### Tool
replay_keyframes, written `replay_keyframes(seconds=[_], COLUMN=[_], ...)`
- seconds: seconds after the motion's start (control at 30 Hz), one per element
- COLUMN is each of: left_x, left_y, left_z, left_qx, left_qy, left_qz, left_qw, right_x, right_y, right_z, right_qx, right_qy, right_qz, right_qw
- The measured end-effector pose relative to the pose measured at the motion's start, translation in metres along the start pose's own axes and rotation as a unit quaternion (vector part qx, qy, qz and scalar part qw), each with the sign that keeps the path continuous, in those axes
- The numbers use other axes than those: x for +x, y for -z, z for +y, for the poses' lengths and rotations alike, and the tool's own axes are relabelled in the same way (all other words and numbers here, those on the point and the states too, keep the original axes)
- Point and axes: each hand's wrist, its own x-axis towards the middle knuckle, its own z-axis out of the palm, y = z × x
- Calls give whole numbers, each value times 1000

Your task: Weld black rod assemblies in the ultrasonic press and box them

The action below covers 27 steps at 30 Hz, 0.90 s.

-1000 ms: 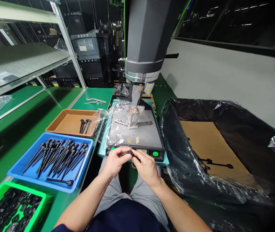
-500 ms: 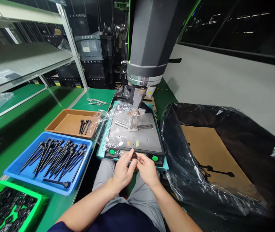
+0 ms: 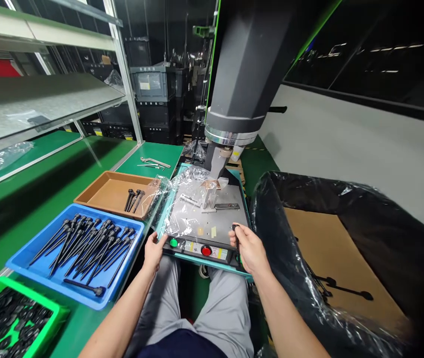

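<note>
My right hand [image 3: 250, 248] is closed around a black rod with a thick head [image 3: 237, 239], held upright over the front right of the press base. The fingers partly hide it. Beside the base's left front corner is my left hand [image 3: 154, 254], empty, with thumb and fingers apart. A green button [image 3: 173, 242] lies just right of it. Between the hands, the front panel carries a red button [image 3: 206, 250]. Behind them a small metal fixture with a copper-coloured top [image 3: 210, 188] stands on the grey plate [image 3: 189, 223], below the press head [image 3: 217, 161].
On the left bench are a blue tray [image 3: 21, 263] of black headed rods, a brown tray [image 3: 92, 191] with several rods, and a green bin [image 3: 57, 318] of small black parts. To the right stands a plastic-lined box [image 3: 271, 238] with cardboard and rods inside.
My hands have parted: the left moved left to the base's corner, the right moved right with the black rod. The red button between them now shows.
</note>
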Motion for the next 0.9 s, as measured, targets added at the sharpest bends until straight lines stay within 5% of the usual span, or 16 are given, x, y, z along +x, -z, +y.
replay_keyframes(seconds=[0.23, 0.4, 0.57, 0.9], left_x=[-10, -33, -45, -48], left_y=[-15, -17, -20, -13], left_z=[23, 56, 79, 75], left_qx=[-86, -259, -266, -192], left_qy=[-13, 83, 94, 78], left_qz=[-14, -144, -175, -193], left_qw=[996, 951, 943, 959], right_x=[60, 84, 98, 133], right_y=[-5, -20, -48, -67], right_z=[-29, -14, 6, -13], right_qx=[-76, -102, -131, -191], right_qy=[10, -35, -16, 209], right_qz=[4, -84, -119, 30], right_qw=[997, 991, 984, 959])
